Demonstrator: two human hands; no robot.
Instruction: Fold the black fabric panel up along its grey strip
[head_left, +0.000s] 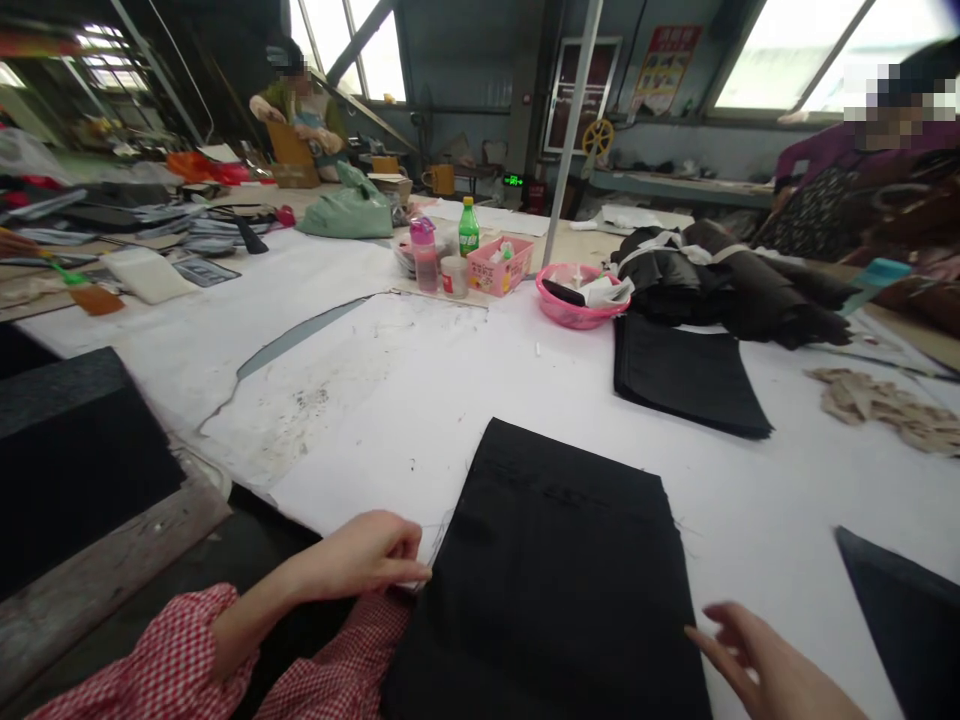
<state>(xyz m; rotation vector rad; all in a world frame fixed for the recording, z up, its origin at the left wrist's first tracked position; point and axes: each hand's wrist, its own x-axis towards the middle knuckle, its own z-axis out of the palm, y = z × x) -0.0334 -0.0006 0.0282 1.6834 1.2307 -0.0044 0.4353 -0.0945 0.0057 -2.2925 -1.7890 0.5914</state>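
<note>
A stack of black fabric panels (pixel 555 580) lies on the white-covered table in front of me, with frayed threads along its side edges. At its left edge is my left hand (pixel 375 555), fingers curled and thumb closed on the fabric's border. My right hand (pixel 757 655) is by the right edge, its fingers apart and one fingertip against or very near the cloth. Farther back on the right lies another pile of black panels (pixel 682 375).
Beyond stand a pink basin (pixel 576 312), a pink box (pixel 501 265), a green bottle (pixel 469 230) and dark fabric rolls (pixel 720 280). More black fabric lies at far left (pixel 82 450) and far right (pixel 907 610). Two co-workers are at the back; a metal pole (pixel 574 130) rises mid-table.
</note>
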